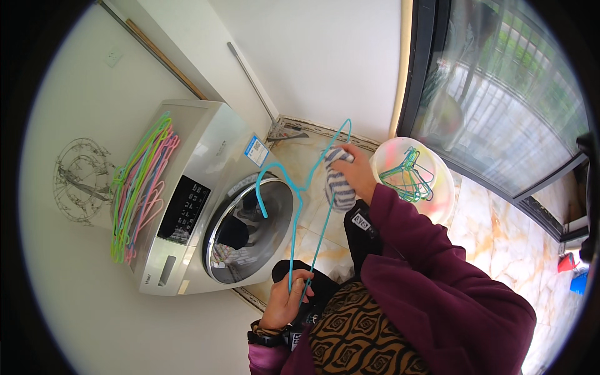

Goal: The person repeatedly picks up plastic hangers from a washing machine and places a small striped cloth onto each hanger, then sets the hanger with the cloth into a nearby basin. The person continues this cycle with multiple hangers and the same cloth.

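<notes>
My left hand [283,297] is closed on one end of a turquoise clothes hanger [296,220]. The hanger's hook curves towards the washing machine, and its other end reaches up beyond my right hand. In my right hand [358,171] is a grey-and-white striped cloth [340,185], bunched around the hanger's straight bar near that far end. The cloth hides part of the bar. Beyond my right forearm, several green and blue hangers [410,178] lie in a pale round tub [445,206].
A front-loading washing machine [187,272] stands at the left, with many coloured hangers [140,187] on top. Behind it a wire clip rack [82,180] rests by the wall. A long-handled tool [253,79] leans in the corner. Glass sliding doors [511,117] are at the right.
</notes>
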The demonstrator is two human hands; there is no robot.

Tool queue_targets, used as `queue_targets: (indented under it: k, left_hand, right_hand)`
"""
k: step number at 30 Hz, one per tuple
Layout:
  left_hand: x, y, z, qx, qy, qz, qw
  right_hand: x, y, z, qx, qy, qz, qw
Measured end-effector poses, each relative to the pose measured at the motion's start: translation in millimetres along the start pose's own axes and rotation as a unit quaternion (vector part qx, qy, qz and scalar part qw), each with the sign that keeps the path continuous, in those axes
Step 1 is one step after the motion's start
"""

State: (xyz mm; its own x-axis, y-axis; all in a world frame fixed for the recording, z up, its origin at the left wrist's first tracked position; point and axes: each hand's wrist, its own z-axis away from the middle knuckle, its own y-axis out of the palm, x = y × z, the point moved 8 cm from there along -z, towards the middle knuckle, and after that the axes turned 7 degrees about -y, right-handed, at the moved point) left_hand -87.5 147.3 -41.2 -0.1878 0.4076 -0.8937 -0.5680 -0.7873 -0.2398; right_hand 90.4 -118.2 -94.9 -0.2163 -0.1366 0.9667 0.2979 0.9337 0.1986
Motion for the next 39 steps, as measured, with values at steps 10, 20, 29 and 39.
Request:
queue_targets:
  k: [10,20,29,39]
  left_hand:
    - [11.7,-3.2,5.2,-0.023,-0.029,0.012,0.999]
    - [9.5,5.1,15.7,0.019,-0.054,-0.091,0.994]
    - [12.9,-0.4,15.5,0.051,-0.101,-0.046,0.993]
    - [33.8,-25.8,30.9,0.003,-0.131,0.040,0.991]
  right_hand:
    - [22.9,-8.3,0.9,0.086,-0.135,0.325,0.932]
    - [27.0,-61.2,-10.6,-0.064,-0.065,0.496,0.864]
    - [38.8,-61.4,-6.6,-0.062,-0.121,0.453,0.881]
    - [65.8,-77.9,-1.3,0.153,-0.187,0.257,0.936]
